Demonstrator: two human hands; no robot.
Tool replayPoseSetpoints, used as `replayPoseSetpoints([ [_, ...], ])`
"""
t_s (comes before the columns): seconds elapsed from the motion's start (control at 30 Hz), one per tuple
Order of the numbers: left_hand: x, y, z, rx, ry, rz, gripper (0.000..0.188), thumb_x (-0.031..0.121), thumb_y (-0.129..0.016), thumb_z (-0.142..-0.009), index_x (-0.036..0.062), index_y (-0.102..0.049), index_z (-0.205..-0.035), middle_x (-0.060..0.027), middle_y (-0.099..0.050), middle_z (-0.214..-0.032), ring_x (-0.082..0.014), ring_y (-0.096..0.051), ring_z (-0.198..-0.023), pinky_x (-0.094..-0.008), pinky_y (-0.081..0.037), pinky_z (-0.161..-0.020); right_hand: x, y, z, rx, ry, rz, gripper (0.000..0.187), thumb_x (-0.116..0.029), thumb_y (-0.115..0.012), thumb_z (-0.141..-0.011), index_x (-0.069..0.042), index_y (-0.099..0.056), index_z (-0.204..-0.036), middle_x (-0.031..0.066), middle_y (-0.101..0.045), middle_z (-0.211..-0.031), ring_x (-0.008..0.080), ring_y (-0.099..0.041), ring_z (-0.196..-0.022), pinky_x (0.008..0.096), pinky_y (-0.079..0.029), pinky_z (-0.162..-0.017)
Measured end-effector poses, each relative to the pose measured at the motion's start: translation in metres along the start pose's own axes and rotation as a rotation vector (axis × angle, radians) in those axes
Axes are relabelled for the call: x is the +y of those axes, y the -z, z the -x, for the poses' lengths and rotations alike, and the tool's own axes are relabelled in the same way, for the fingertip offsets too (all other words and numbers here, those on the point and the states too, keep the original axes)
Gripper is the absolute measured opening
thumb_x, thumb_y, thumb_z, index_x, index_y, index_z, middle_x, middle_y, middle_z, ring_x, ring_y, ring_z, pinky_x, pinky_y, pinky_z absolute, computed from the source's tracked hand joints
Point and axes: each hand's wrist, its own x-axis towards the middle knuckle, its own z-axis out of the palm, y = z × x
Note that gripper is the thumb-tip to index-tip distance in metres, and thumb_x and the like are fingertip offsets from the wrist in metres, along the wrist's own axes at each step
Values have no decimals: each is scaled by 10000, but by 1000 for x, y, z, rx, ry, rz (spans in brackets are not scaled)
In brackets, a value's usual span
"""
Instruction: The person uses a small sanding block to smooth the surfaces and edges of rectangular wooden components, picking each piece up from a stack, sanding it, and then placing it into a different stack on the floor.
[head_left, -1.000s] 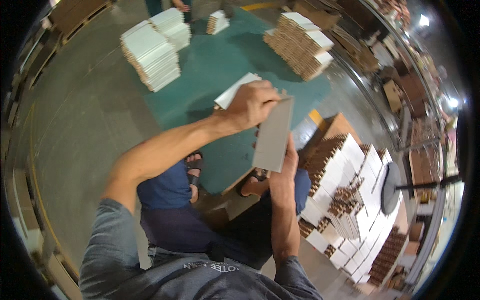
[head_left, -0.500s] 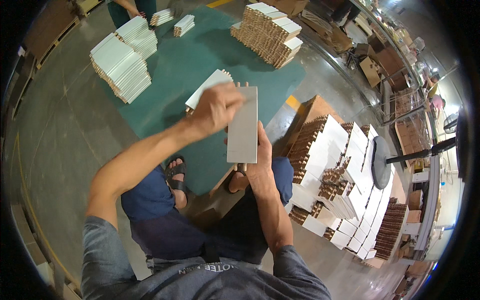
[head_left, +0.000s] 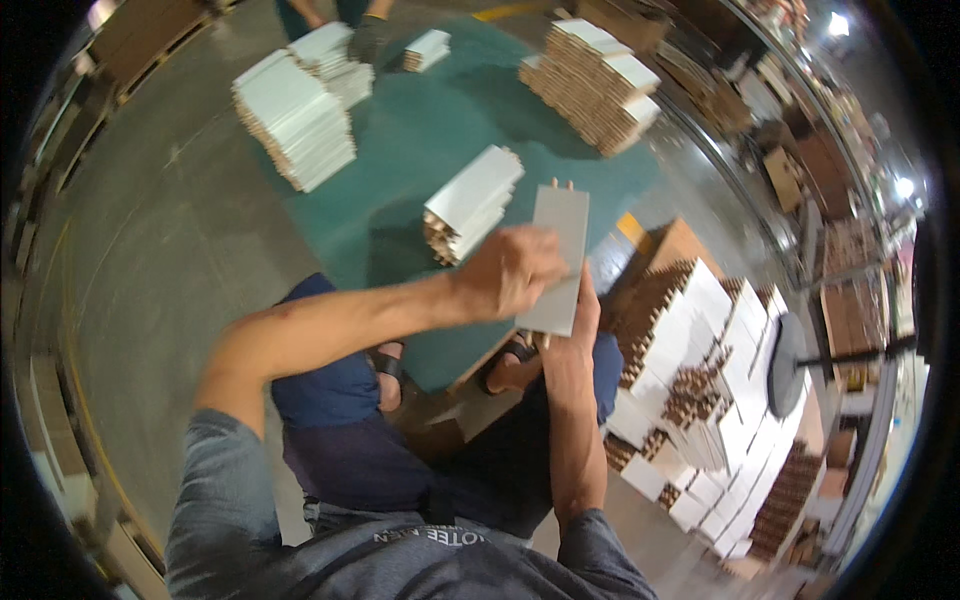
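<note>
A flat, pale rectangular board (head_left: 565, 225) with wooden pegs sticking out of both short ends is held up over my lap. My right hand (head_left: 584, 318) grips its lower part, with the thumb along the right edge. Across the lower left of the board's face lies my left hand (head_left: 515, 265), fingers curled in and blurred by motion. Whether anything small is inside those fingers cannot be seen. Just beyond the left hand, a stack of similar white pegged boards (head_left: 475, 195) lies on the green table (head_left: 400, 150).
Taller board stacks stand at the table's far left (head_left: 290, 110) and far right (head_left: 590, 85), with a small bundle (head_left: 428, 48) between. A co-worker's gloved hand (head_left: 368, 38) touches the left stack. Many boards (head_left: 680, 310) are piled at my right, beside a dark round disc (head_left: 787, 365).
My left hand has slid from the board's upper end down toward its lower part. The whole view has shifted, so things appear farther right. The co-worker's gloved hand has come onto the far-left stack.
</note>
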Motion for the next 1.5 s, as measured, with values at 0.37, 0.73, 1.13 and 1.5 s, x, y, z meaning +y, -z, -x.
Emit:
replayPoseSetpoints([
  [0.37,-4,26,-23,232,137,48,112,26,-711,-841,-10,-722,-947,-134,-650,-833,-288,-640,-763,-384,-512,-678,-6,-9,6,-26,-34,9,484,-386,-374,-1086,-9,-534,-1343,186,-647,-1209,294,-664,-1018,417,-595,-814],
  [0.73,45,-3,25,-106,-164,148,240,11,-662,-775,54,-729,-1001,-110,-607,-805,-293,-636,-745,-406,-530,-651,-2,-16,-4,-73,-14,45,494,-416,-376,-1079,-29,-557,-1329,191,-640,-1190,277,-651,-987,410,-578,-835],
  [1.13,35,41,-10,173,205,284,102,8,-726,-874,-3,-729,-976,-90,-676,-827,-169,-634,-746,-310,-499,-637,-8,8,-3,-13,-4,104,504,-457,-634,-984,-12,-601,-1218,52,-656,-913,125,-618,-723,241,-490,-575],
  [1.5,4,38,-1,156,290,149,103,-2,-685,-880,-34,-722,-971,-107,-669,-828,-210,-661,-714,-323,-510,-627,1,-15,3,-178,-57,-72,556,-432,-356,-1083,-13,-482,-1427,201,-619,-1325,345,-643,-1173,512,-556,-967],
])
